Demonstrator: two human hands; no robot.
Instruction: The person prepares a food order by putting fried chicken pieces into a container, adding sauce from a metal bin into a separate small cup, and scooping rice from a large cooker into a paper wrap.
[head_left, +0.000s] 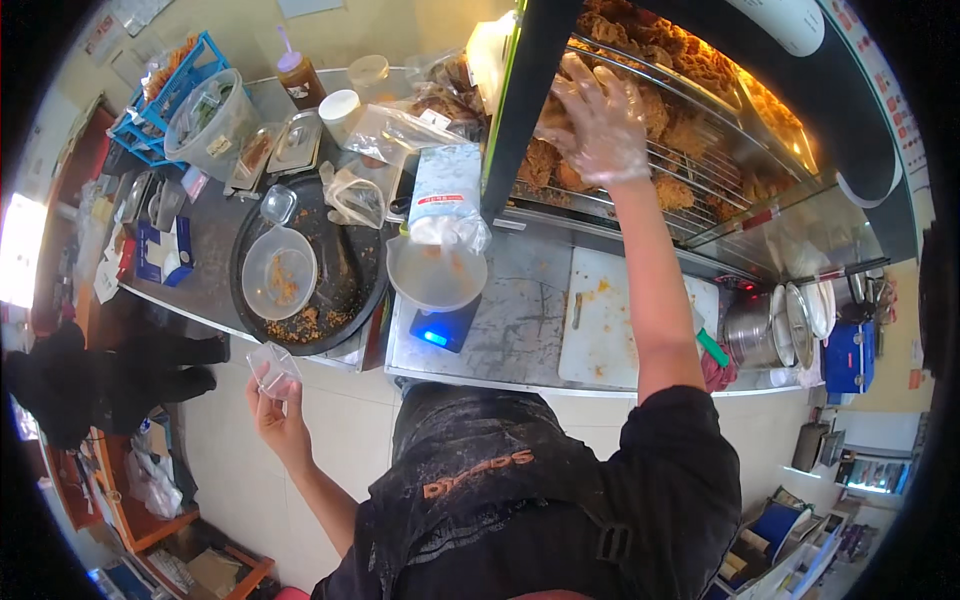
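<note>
My left hand (279, 416) is bare and holds a small clear plastic box (275, 369) out over the floor, below the counter's front edge. In a clear disposable glove, my right hand (600, 124) reaches into the lit food warmer cabinet (501, 112), its fingers spread above the wire rack (701, 172). Pieces of fried chicken (540, 161) lie on that rack close to the fingers, with more fried chicken (645, 34) on the level above. Whether the fingertips touch a piece cannot be made out.
A translucent bowl (450, 289) rests on a lit digital scale (448, 330) beside a stained white cutting board (600, 337). Leftward, a round black tray (360, 292) carries crumbs, another bowl (259, 262) and a clear container (279, 204). A person in dark clothing (112, 375) stands at left.
</note>
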